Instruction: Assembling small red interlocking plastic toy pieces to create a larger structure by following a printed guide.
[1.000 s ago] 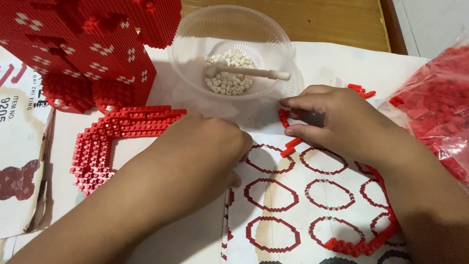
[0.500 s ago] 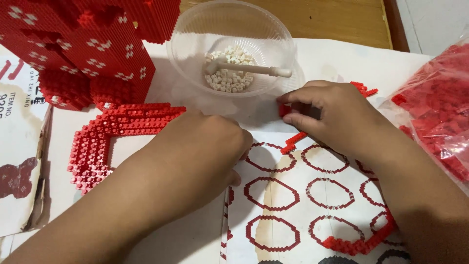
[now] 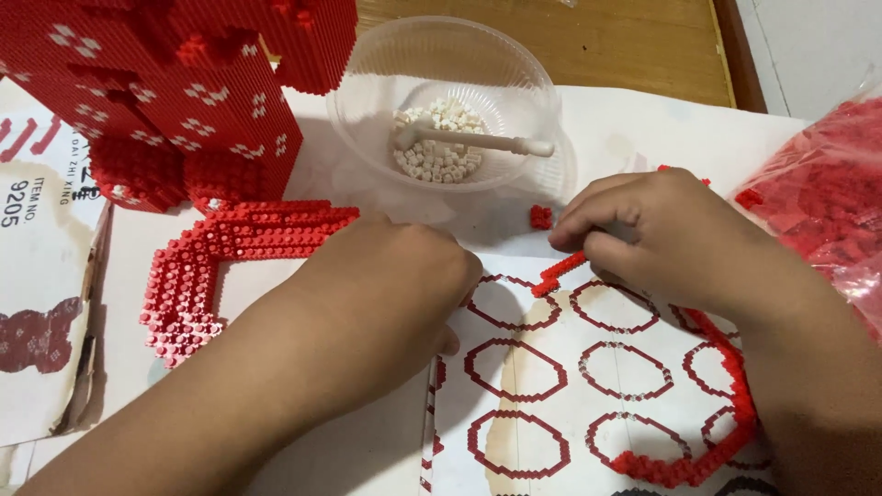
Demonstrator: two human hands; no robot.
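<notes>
Currently the right hand (image 3: 671, 234) pinches a short red brick strip (image 3: 560, 273) in closed fingers, just above the top row of ovals on the printed pattern sheet (image 3: 551, 386). The left hand (image 3: 404, 285) rests knuckles-up on that sheet's left edge; whether its fingers are open cannot be told. Beyond the sheet stands a clear bowl (image 3: 450, 101) of white pieces. The step looks like seating the strip along an outline; next it likely needs careful alignment before pressing down.
</notes>
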